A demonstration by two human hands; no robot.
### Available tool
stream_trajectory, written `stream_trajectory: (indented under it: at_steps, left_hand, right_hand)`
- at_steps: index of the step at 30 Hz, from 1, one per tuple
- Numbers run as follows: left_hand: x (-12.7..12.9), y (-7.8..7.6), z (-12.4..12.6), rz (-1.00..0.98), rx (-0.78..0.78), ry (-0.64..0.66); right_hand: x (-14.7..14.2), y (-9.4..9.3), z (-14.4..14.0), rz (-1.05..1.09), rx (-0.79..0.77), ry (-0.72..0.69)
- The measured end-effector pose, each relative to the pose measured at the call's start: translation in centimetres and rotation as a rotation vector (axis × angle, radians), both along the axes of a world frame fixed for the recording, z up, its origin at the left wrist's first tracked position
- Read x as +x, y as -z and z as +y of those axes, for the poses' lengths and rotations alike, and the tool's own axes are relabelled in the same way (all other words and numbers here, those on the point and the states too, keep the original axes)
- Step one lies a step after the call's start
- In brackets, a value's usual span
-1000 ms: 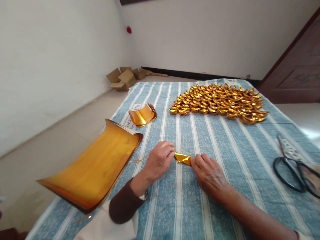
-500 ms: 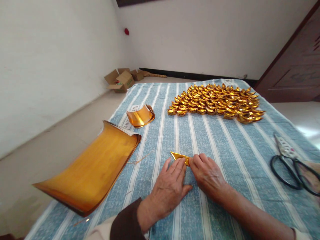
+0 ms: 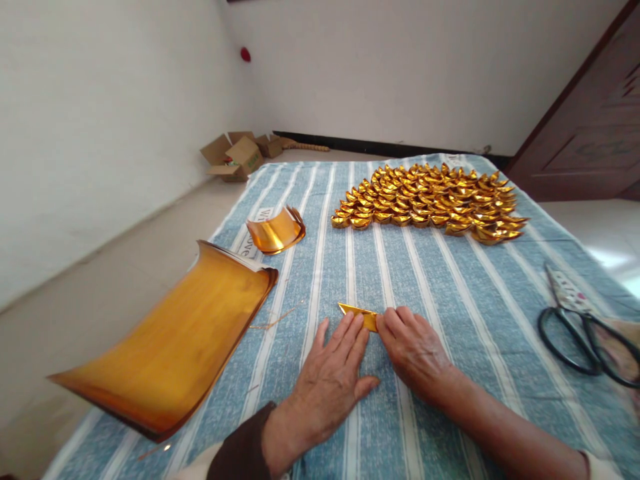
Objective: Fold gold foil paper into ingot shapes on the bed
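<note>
Hands: left hand [image 3: 333, 380] flat | right hand [image 3: 415, 347] pinching gold paper [image 3: 357, 313] edge | striped cloth [image 3: 440, 280] around

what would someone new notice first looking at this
The heap of folded gold paper boats shining at the far end of the striped cloth. Next, the big curled stack of gold sheets at the left edge, then the left hand and right hand pressing a small gold piece flat.

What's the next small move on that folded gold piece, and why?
Probably run the left hand fingertips along the folded gold paper to crease it flat. That hand lies open, fingers at the piece's near edge, while the right hand pins its right end against the striped cloth.
</note>
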State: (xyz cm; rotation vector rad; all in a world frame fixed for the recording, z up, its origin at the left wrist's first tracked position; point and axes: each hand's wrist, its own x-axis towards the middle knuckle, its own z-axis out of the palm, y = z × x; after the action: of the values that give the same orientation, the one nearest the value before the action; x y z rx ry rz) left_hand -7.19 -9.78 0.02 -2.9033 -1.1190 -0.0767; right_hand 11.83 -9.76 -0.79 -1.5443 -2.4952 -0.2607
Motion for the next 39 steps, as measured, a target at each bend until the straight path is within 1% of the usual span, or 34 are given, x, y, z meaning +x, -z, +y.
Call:
stream_trajectory:
  at_steps: [5, 10, 13, 18, 22, 26, 29, 34, 39]
  left_hand:
    - [0.2, -0.4, -0.1, 0.070, -0.073, -0.036]
    - [0.3, -0.4, -0.3, 0.067, -0.171, -0.088]
    - [0.6, -0.7, -0.4, 0.058, -0.202, -0.117]
    - [1.7, -1.3, -0.3, 0.002, -0.195, -0.134]
    - [2.4, -0.8, 0.0, -0.053, -0.215, -0.126]
    - [2.2, -0.3, 0.2, 0.004, -0.251, -0.135]
    - [2.2, -0.2, 0.2, 0.036, -0.229, -0.112]
    - [2.5, -0.1, 0.1, 0.007, -0.181, -0.123]
    - [2.7, -0.2, 0.2, 0.017, -0.212, -0.152]
  right_hand:
    - [0.0, 0.1, 0.0, -0.007, 0.000, -0.004]
    - [0.0, 0.2, 0.0, 0.003, 0.008, -0.011]
    - [0.0, 0.4, 0.1, 0.003, 0.010, -0.013]
    - [0.0, 0.8, 0.3, 0.016, 0.017, -0.015]
    - [0.0, 0.9, 0.3, 0.027, 0.038, -0.014]
    - [0.0, 1.1, 0.2, 0.040, 0.044, -0.005]
    - [0.1, 1.2, 0.1, 0.030, 0.038, -0.012]
    - [0.6, 1.6, -0.2, 0.033, 0.010, -0.018]
    - [1.1, 1.9, -0.5, 0.102, 0.015, -0.010]
